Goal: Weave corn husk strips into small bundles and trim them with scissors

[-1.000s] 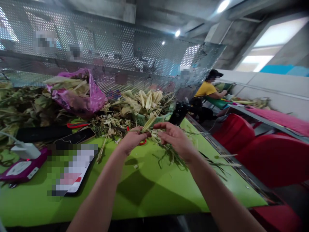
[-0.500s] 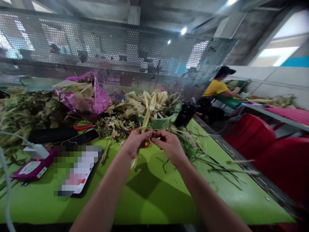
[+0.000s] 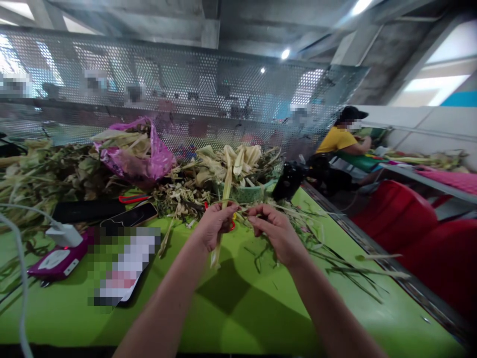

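Note:
My left hand [image 3: 217,224] is closed around a long pale-yellow corn husk strip [image 3: 227,185]; its upper part rises toward the basket and its lower end hangs below the fingers. To its right, a small gap away, my right hand [image 3: 278,232] has thumb and fingers pinched together, and whatever they hold is too fine to make out. Just behind my left fingers lies a red handle loop [image 3: 233,224], partly covered. Beyond the hands stands a green basket [image 3: 257,192] heaped with dried corn husks [image 3: 248,158].
Dried leaves [image 3: 67,166] and a pink plastic bag [image 3: 164,158] lie at back left. Phones [image 3: 130,218], a purple power strip [image 3: 55,261] and a white cable [image 3: 23,298] are on the left. A black cylinder [image 3: 287,180] stands by the basket. A co-worker [image 3: 335,139] sits beyond red chairs [image 3: 395,209].
My right hand has moved right, away from my left hand, widening the gap between them. My left hand keeps its grip on the corn husk strip. The whole view has shifted slightly.

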A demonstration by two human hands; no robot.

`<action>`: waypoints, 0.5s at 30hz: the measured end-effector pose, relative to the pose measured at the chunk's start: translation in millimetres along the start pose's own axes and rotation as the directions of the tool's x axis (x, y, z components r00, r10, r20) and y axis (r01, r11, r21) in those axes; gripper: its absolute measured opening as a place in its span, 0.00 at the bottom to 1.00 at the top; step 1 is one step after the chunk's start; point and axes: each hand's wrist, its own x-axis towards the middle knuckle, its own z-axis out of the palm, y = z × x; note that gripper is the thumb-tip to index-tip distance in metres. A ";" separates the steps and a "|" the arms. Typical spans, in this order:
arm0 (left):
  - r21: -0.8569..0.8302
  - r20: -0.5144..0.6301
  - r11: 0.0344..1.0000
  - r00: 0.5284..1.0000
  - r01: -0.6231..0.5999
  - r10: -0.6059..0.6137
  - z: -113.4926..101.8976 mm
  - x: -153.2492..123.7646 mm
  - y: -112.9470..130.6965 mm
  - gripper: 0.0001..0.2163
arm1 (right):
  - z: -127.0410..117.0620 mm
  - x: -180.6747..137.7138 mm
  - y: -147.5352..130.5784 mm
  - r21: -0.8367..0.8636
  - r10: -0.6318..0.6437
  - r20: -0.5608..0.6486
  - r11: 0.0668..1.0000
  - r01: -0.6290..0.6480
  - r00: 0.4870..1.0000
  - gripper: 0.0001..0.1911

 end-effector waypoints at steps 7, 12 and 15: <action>0.047 0.014 0.999 1.000 -0.004 0.003 0.0 -0.1 -2.2 0.16 | 17.5 7.7 10.2 0.109 0.033 -0.013 0.994 -0.031 0.999 0.15; 0.040 -0.010 0.999 0.999 -0.035 0.035 -4.3 1.8 -0.7 0.15 | 7.6 -3.4 -1.0 0.031 -0.008 -0.031 0.999 0.009 0.999 0.12; 0.108 -0.060 0.992 0.995 -0.071 0.077 -6.4 3.2 1.5 0.14 | -22.3 -28.9 -22.8 -0.033 -0.028 0.158 0.999 0.033 0.987 0.12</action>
